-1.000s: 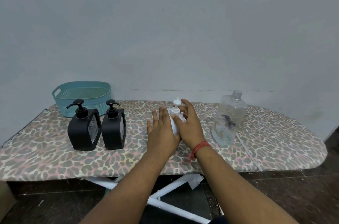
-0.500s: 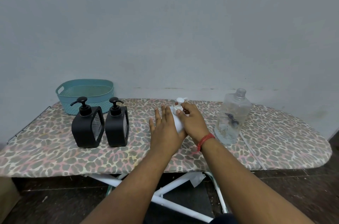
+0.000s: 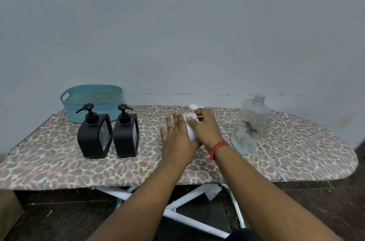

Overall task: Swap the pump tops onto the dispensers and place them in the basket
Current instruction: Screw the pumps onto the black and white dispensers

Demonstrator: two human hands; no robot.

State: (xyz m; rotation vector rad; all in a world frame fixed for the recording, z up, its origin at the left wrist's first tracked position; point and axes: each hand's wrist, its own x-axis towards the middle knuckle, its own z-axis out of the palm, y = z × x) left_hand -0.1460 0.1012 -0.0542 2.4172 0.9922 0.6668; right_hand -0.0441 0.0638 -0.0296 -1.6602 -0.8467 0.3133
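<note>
White bottle (image 3: 191, 132) upright mid-board, pump (image 3: 193, 110) on its vertical axis directly under right hand (image 3: 205, 128), whose fingers pinch the collar, while left hand (image 3: 177, 138) lies flat-fingered against the bottle's left side; basket (image 3: 92, 100) well apart at far-left corner.

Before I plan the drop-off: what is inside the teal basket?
The teal basket shows only bare woven inner wall; its floor is hidden by its front wall, so contents cannot be ruled out.

2 black pump dispensers (image 3: 94, 134), 1 white dispenser (image 3: 191, 132), 1 clear bottle (image 3: 250, 124), 1 teal basket (image 3: 91, 100).
</note>
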